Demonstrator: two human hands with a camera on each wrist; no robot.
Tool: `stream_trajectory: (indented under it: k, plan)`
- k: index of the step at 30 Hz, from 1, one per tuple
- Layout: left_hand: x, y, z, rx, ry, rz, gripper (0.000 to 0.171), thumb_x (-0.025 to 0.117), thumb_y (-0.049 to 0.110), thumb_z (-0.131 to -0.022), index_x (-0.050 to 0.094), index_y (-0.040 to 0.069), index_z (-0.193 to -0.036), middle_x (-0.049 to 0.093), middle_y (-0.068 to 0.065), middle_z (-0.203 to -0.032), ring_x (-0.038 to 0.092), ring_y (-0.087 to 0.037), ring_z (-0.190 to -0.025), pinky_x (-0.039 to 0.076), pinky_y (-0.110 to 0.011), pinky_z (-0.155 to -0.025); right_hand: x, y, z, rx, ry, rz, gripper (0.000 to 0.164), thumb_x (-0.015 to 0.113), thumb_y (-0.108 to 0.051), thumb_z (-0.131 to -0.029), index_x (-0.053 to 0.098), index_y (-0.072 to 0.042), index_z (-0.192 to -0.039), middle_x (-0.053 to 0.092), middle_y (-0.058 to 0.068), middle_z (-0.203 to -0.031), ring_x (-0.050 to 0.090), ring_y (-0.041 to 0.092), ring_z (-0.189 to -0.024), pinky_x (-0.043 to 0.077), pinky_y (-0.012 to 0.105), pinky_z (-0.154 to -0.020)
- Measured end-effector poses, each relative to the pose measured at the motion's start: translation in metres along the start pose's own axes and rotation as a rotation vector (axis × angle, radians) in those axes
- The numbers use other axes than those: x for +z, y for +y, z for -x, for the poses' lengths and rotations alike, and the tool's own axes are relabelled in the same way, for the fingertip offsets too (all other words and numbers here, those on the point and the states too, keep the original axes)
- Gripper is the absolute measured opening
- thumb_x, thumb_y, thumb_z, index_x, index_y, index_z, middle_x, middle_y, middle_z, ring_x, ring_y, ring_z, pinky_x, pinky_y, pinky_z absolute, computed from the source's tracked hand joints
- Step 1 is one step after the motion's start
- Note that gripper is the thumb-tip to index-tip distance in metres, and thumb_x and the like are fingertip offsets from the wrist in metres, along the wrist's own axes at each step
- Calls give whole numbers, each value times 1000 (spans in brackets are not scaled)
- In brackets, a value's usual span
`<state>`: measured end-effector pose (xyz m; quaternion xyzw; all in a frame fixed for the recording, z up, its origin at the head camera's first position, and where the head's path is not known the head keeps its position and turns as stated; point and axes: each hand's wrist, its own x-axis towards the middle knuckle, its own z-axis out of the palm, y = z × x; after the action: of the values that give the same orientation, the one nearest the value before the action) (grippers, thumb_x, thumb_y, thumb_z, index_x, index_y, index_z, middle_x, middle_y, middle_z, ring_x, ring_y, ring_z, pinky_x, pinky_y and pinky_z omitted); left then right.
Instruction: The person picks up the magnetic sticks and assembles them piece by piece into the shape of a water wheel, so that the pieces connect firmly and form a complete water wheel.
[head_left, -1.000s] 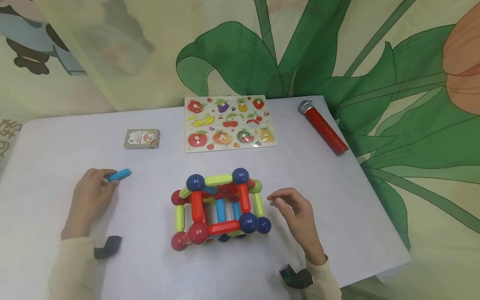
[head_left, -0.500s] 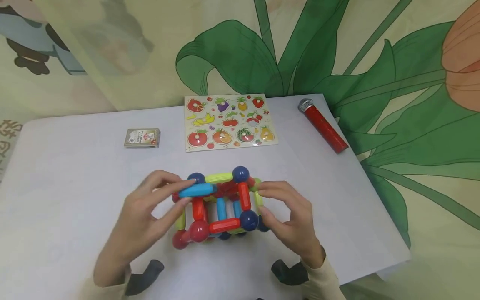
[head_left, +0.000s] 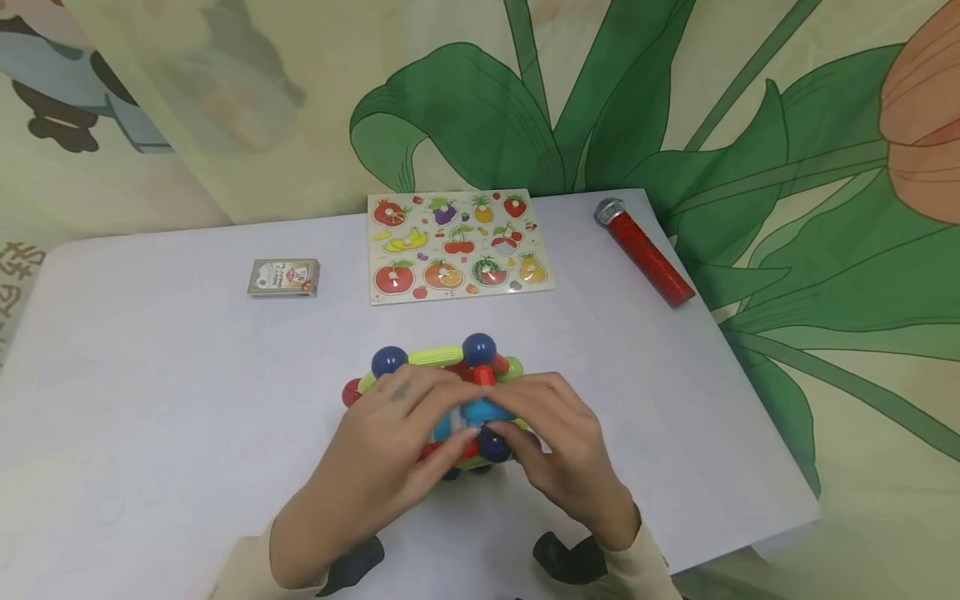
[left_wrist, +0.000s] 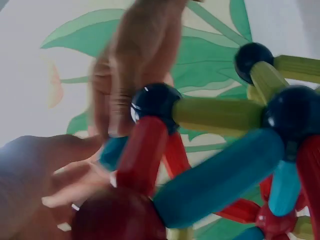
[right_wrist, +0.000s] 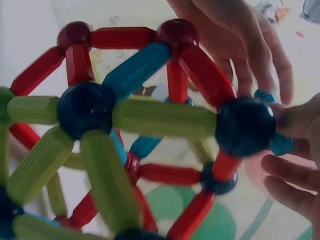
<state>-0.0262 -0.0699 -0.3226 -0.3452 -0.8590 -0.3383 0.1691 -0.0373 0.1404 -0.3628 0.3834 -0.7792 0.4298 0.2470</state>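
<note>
A frame of red, yellow-green and blue rods joined by balls, a magnetic building toy (head_left: 435, 357), stands on the table at centre. Over its front right part both hands meet around a loose blue rod (head_left: 486, 410). The left hand (head_left: 382, 446) reaches from the left and pinches the rod with fingers and thumb. From the other side the right hand (head_left: 566, 437) grips it too, close to a dark blue ball (head_left: 495, 443). In the right wrist view the rod (right_wrist: 281, 144) shows behind that hand's thumb, beside a dark blue ball (right_wrist: 245, 126). The hands cover much of the frame's front.
A small card box (head_left: 283, 277) lies at the back left of the white table (head_left: 150, 358). A fruit puzzle board (head_left: 461, 247) is at the back middle, and a red toy microphone (head_left: 645, 254) near the right edge. A patterned cloth hangs behind.
The left hand has carried the blue rod from the table's left side rightward to the frame's front right. The right hand has moved in from beside the frame and taken hold of the rod.
</note>
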Motion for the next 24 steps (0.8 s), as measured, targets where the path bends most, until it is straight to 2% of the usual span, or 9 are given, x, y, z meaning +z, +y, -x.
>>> stream_trajectory:
  k: [4,7,9,13,18,24]
  plan:
    - [5,4,3,-35,-98,-154,55,74,45,-81,61,16,-126,66,-1,-104,60,-17,-98,53,-36,-82,-5,9,22,236,31,-88,25,65,-2,-89,64,1,-114,66,9,-104,58,19,-100,46,23,-93]
    - [9,6,4,-18,-155,-208,56,71,49,-82,61,19,-128,69,2,-96,59,-16,-92,50,-35,-80,-5,14,39,395,31,-202,30,62,11,-85,61,0,-113,65,10,-106,58,16,-105,43,24,-99]
    - [11,8,3,-2,-182,-213,54,70,49,-83,61,20,-128,69,4,-92,59,-15,-88,49,-34,-79,-3,14,49,454,12,-269,33,60,15,-84,59,0,-114,65,10,-108,58,17,-109,40,26,-102]
    - [15,10,-1,13,-238,-214,49,70,46,-84,62,21,-125,71,5,-88,59,-14,-84,48,-34,-79,4,12,63,484,-17,-340,34,60,14,-85,56,-2,-115,65,9,-113,58,18,-113,41,28,-102]
    - [19,11,-3,26,-293,-219,46,72,44,-83,65,21,-122,72,5,-88,58,-14,-82,48,-32,-78,8,13,71,465,-38,-296,36,64,12,-83,56,-3,-115,64,8,-114,60,17,-113,44,28,-100]
    - [22,10,-4,38,-319,-227,44,72,43,-83,66,18,-118,72,3,-88,58,-14,-80,47,-31,-76,8,14,73,444,-53,-235,37,66,9,-83,58,-4,-117,64,7,-112,59,17,-110,44,26,-99]
